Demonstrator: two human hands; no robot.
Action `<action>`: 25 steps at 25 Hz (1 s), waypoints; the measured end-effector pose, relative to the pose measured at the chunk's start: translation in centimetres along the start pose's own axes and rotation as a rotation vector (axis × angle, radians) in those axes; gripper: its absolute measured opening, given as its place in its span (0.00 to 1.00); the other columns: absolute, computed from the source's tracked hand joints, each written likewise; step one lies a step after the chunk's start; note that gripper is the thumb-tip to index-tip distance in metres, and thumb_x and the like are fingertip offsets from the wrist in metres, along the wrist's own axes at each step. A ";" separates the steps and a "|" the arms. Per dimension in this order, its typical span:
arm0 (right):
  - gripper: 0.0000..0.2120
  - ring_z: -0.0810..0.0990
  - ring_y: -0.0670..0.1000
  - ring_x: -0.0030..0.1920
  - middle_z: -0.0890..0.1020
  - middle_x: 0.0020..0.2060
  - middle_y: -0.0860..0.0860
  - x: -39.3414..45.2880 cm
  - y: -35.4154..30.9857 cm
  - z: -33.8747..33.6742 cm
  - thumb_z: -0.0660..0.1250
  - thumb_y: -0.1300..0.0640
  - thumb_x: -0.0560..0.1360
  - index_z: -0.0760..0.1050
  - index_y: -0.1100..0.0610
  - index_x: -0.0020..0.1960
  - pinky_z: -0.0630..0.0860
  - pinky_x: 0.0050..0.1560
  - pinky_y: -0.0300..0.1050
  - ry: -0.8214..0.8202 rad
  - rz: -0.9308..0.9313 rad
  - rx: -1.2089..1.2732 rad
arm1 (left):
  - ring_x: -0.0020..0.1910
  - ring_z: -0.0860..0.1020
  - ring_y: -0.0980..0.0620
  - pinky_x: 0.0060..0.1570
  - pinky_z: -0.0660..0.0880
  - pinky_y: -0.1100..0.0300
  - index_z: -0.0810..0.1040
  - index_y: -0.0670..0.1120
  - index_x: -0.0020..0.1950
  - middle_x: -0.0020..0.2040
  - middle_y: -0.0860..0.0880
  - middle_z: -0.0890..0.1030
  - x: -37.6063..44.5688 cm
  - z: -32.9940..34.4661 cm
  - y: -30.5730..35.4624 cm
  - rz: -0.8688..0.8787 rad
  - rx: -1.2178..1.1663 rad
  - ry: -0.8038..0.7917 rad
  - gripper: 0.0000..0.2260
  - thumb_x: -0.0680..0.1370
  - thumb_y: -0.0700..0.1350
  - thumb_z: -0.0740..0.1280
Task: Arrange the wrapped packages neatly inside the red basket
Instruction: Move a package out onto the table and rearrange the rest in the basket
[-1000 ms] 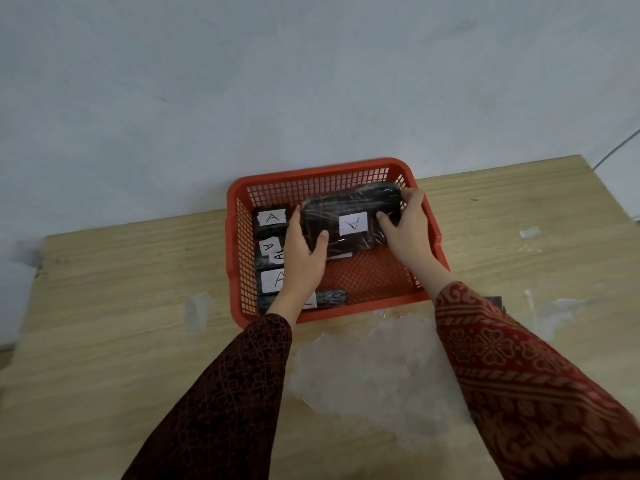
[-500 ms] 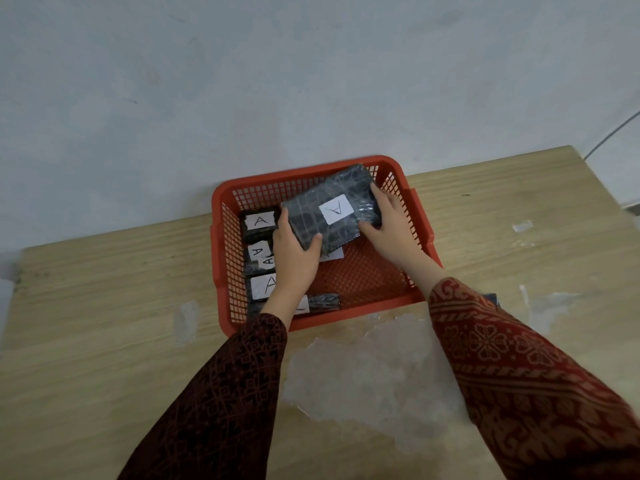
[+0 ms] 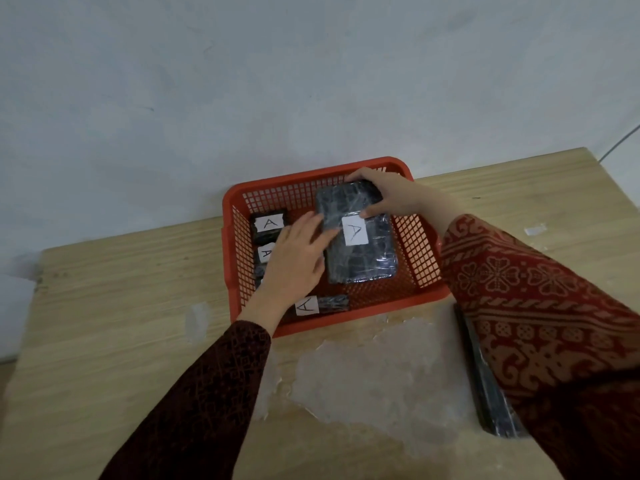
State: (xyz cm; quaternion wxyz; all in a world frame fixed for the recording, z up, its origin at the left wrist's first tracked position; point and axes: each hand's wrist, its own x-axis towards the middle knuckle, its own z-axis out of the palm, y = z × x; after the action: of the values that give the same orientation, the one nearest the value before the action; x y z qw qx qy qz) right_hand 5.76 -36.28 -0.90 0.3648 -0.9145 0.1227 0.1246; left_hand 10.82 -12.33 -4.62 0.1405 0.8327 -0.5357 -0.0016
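Inside the red basket [image 3: 231, 258]: a large wrapped package [image 3: 358, 247] with a white "A" label is laid flat on the right half of the mesh floor.
Long axis: the large package is seen running near to far, roughly parallel to the basket's right wall.
Right hand [image 3: 384, 195]: it is closed over the package's far right corner, fingers curled over the far edge and thumb pressed on top beside the label.
Left hand [image 3: 298, 258]: it is held open, palm down, with fingertips touching the package's left edge; nothing is gripped.
Smaller packages: labelled ones [image 3: 268, 226] are stacked in a column along the left wall, partly hidden under the left hand; another [image 3: 322, 304] lies by the near wall.
Key relation: the package lies between both hands; the left hand is judged nearer to the gap beside the column.
Next move: a small squaring of the package against the right wall is judged likely.
Table [image 3: 104, 323]: a dark flat item [image 3: 485, 382], possibly another package, is seen by the right sleeve.
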 end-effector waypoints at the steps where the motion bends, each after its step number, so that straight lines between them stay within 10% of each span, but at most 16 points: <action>1: 0.31 0.72 0.48 0.59 0.73 0.61 0.49 0.4 -0.4 0.3 0.73 0.60 0.71 0.64 0.52 0.69 0.69 0.58 0.42 0.002 -0.007 -0.031 | 0.75 0.57 0.44 0.74 0.54 0.46 0.65 0.49 0.73 0.76 0.44 0.62 0.7 -0.2 -0.5 0.137 0.066 -0.120 0.27 0.75 0.40 0.65; 4: 0.24 0.70 0.52 0.64 0.69 0.66 0.54 0.9 -0.8 2.7 0.70 0.59 0.73 0.67 0.55 0.67 0.67 0.65 0.44 0.134 -0.003 -0.088 | 0.77 0.52 0.48 0.74 0.48 0.49 0.57 0.53 0.76 0.78 0.47 0.56 2.4 0.0 -2.0 0.217 0.127 -0.336 0.30 0.77 0.43 0.64; 11: 0.15 0.69 0.59 0.65 0.73 0.63 0.59 -6.5 -0.2 9.7 0.68 0.59 0.73 0.75 0.61 0.59 0.67 0.66 0.53 0.679 0.151 -0.146 | 0.57 0.73 0.42 0.55 0.67 0.49 0.75 0.44 0.62 0.58 0.41 0.77 4.4 2.7 2.1 0.081 0.175 -0.041 0.26 0.71 0.60 0.68; 21: 0.17 0.67 0.58 0.66 0.72 0.65 0.56 -4.5 1.3 7.1 0.59 0.59 0.78 0.71 0.55 0.67 0.69 0.63 0.53 0.466 0.187 -0.532 | 0.77 0.46 0.42 0.74 0.46 0.48 0.53 0.44 0.77 0.78 0.40 0.50 2.8 5.6 3.1 -0.149 0.005 -0.051 0.29 0.79 0.49 0.60; 25: 0.23 0.65 0.57 0.70 0.68 0.70 0.57 -6.5 -0.9 7.8 0.62 0.54 0.78 0.65 0.54 0.72 0.65 0.69 0.54 0.411 0.163 -0.339 | 0.77 0.41 0.43 0.75 0.44 0.46 0.41 0.48 0.78 0.79 0.42 0.42 3.5 4.6 2.8 -0.182 0.086 -0.193 0.33 0.80 0.52 0.58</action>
State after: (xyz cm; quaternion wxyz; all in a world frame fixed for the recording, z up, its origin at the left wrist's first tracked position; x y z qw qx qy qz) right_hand -1.14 -29.31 -3.72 0.1630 -0.9556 0.2448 -0.0157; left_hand 9.14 -17.64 -7.88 0.0518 0.8790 -0.4687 -0.0713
